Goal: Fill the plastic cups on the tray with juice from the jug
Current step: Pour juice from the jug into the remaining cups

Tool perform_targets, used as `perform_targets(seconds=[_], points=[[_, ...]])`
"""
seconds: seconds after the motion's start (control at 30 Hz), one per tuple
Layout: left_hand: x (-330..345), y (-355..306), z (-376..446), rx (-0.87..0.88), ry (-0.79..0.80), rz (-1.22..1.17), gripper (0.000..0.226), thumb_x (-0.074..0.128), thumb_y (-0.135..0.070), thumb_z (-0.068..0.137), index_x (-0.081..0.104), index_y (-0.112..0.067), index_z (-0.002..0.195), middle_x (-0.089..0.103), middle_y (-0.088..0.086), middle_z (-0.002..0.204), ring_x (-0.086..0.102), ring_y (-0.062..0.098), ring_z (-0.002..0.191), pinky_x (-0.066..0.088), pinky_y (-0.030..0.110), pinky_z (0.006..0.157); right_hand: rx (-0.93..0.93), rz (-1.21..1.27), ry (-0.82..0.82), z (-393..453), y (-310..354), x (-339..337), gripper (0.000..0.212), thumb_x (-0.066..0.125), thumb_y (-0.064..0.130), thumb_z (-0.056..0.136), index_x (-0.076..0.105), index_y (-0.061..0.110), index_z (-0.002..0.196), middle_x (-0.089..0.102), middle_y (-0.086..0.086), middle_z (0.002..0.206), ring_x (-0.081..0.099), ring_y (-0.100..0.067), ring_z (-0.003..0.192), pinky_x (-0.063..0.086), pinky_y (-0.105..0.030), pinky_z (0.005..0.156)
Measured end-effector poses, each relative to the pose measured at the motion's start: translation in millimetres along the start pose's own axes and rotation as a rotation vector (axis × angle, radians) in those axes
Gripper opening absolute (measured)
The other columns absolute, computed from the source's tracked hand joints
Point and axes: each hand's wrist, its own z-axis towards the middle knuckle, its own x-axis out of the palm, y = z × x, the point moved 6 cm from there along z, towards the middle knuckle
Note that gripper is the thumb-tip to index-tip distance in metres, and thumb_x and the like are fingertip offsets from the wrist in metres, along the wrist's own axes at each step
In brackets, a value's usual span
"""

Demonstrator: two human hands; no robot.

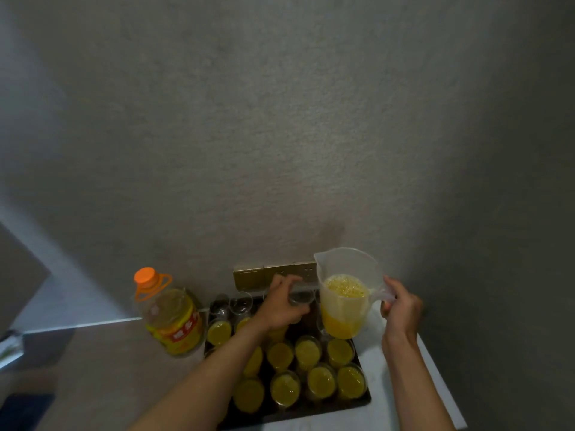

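A dark tray [365, 399] on the counter carries several clear plastic cups. Most hold yellow juice, such as one near cup [320, 382]. Two empty cups [240, 303] stand at the tray's far left corner. My right hand [401, 309] grips the handle of a translucent jug [345, 293], held upright above the tray's far right side and about half full of juice. My left hand [284, 303] reaches over the tray and holds an empty clear cup [301, 298] at the far row, just left of the jug.
A large bottle [169, 318] of yellow liquid with an orange cap stands left of the tray. A brass socket plate [270, 273] sits on the grey wall right behind the tray. The counter's edge runs close on the right [441, 377].
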Motion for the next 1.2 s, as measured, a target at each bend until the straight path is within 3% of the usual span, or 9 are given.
perform_targets(seconds=[0.1,0.3,0.43,0.57,0.77,0.93,1.03,1.2], points=[[-18,-2,-18,0.016,-0.123,-0.131,0.072,0.082,-0.026,0.081,0.045,-0.029,0.142,0.04,-0.008,0.13,0.05,0.007,0.124,0.05,0.013,0.095,0.0,-0.036,0.001,-13,-1,4,0.042,0.065,0.01,0.093,0.048,0.014,0.055,0.034,0.006,0.046,0.029,-0.012,0.047,0.026,-0.031,0.053],[-55,-11,-58,0.027,-0.325,-0.315,0.078,0.085,-0.024,0.081,0.039,-0.032,0.144,0.04,-0.017,0.14,0.045,-0.006,0.123,0.044,0.002,0.087,0.018,-0.081,0.06,-39,1,23,0.035,0.065,0.012,0.093,0.051,0.011,0.061,0.033,0.001,0.051,0.028,-0.012,0.045,0.024,-0.031,0.052],[-75,-8,-76,0.011,-0.404,-0.434,0.066,0.085,-0.022,0.081,0.047,-0.031,0.134,0.051,-0.015,0.135,0.052,-0.009,0.117,0.047,0.005,0.086,0.006,-0.153,0.112,-56,11,37,0.032,0.066,0.015,0.094,0.06,0.009,0.063,0.035,0.003,0.047,0.03,-0.014,0.045,0.026,-0.031,0.052],[-92,4,-93,-0.003,-0.481,-0.514,0.058,0.087,-0.022,0.079,0.052,-0.033,0.124,0.061,-0.017,0.125,0.058,-0.003,0.116,0.049,0.009,0.085,-0.017,-0.261,0.153,-71,21,52,0.036,0.069,0.021,0.093,0.058,0.01,0.06,0.038,-0.001,0.05,0.032,-0.018,0.05,0.029,-0.033,0.056],[-107,18,-109,-0.011,-0.46,-0.607,0.058,0.086,-0.026,0.079,0.052,-0.039,0.123,0.059,-0.023,0.13,0.051,-0.007,0.123,0.042,0.011,0.09,-0.079,-0.366,0.258,-89,40,82,0.045,0.073,0.029,0.091,0.048,0.015,0.057,0.036,-0.002,0.052,0.031,-0.016,0.05,0.03,-0.034,0.058],[-114,20,-114,-0.005,-0.488,-0.639,0.062,0.087,-0.035,0.075,0.052,-0.044,0.127,0.058,-0.028,0.13,0.051,-0.007,0.126,0.046,0.028,0.102,-0.141,-0.402,0.305,-99,57,102,0.043,0.073,0.021,0.091,0.049,0.013,0.056,0.037,0.002,0.046,0.032,-0.009,0.04,0.03,-0.029,0.051],[-115,15,-118,0.009,-0.482,-0.641,0.063,0.086,-0.028,0.079,0.051,-0.044,0.13,0.056,-0.028,0.133,0.048,-0.011,0.126,0.044,0.02,0.1,-0.177,-0.443,0.331,-101,67,112,0.036,0.072,0.021,0.091,0.054,0.01,0.062,0.038,0.001,0.046,0.033,-0.011,0.042,0.03,-0.025,0.045],[-118,10,-124,0.015,-0.48,-0.661,0.063,0.085,-0.025,0.081,0.05,-0.039,0.132,0.056,-0.027,0.13,0.05,-0.012,0.121,0.044,0.009,0.085,-0.206,-0.479,0.326,-96,83,122,0.04,0.075,0.016,0.089,0.052,0.009,0.056,0.039,0.004,0.038,0.033,-0.007,0.03,0.027,-0.015,0.035]])
